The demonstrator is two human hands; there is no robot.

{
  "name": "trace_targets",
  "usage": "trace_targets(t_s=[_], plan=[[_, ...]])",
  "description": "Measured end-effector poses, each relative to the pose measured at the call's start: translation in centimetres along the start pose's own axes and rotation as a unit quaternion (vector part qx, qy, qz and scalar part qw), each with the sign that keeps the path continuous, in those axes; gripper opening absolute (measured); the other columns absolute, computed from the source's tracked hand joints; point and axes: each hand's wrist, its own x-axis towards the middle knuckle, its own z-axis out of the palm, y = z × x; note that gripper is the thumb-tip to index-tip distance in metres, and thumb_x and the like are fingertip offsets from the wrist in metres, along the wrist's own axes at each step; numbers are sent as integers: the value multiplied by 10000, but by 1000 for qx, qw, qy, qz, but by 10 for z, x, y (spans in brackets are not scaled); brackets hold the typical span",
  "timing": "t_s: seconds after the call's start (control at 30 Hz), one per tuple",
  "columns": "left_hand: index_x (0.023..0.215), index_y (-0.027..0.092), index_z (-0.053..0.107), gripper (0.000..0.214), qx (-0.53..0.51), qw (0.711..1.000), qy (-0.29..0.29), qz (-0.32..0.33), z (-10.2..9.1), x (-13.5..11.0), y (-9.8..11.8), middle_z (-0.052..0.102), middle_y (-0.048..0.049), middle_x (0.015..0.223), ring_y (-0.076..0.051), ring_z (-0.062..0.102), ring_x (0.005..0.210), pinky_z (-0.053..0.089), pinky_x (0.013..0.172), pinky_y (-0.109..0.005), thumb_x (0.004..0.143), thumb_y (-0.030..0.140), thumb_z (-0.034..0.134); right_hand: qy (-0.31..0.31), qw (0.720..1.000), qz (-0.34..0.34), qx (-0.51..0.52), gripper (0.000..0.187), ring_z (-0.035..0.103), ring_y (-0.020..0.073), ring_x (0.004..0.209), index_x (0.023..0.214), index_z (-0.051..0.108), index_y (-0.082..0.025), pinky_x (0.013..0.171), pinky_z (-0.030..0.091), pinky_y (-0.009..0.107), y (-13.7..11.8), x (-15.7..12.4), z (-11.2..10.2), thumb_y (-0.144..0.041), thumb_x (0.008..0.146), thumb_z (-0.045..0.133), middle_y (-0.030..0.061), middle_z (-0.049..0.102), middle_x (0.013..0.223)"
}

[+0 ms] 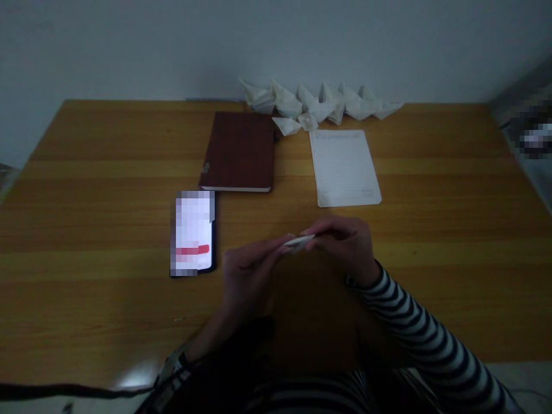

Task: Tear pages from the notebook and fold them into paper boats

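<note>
Between my two hands, above the wooden table (431, 247), is a small piece of folded white paper (298, 244). My left hand (250, 267) pinches its left end between thumb and fingers. At the right end, the thumb and fingertips of my right hand (345, 244) close on it too. The paper is seen nearly edge-on, so its folded shape is hard to make out. Beyond my right hand lies a lined sheet of paper (345, 167), flat on the table.
A phone (192, 233) with a lit screen lies left of my left hand. Behind it rests a dark red notebook (241, 152). Several folded paper boats (319, 106) stand in a row along the wall. A dark strap (73, 392) crosses the lower left.
</note>
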Motion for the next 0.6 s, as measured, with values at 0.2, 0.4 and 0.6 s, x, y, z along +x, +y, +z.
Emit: trace_targets(t_s=[0.2,0.4,0.6], plan=[[895,328,795,222,-56,997,-14,-53,1,4,3,803,44,884,-147,776,761,652,704,-245,800,131,756,-9,999,-9,-38,67,736,157,668,742,792,-271,657,624,283,0,-3,-4,-259,716,853,-2,789,754],[885,328,796,211,-52,997,-18,-61,1,3,2,802,39,872,-155,777,744,657,680,-254,793,140,765,-18,997,1,-71,73,719,148,624,691,782,-253,626,615,274,-2,-2,-6,-277,725,842,2,777,709],[936,315,794,204,-5,1000,-2,-10,0,0,1,803,37,940,-158,776,799,651,742,-266,811,157,762,-14,999,12,-47,119,709,147,610,696,764,-219,604,603,267,-2,-3,-2,-307,751,822,11,763,676]])
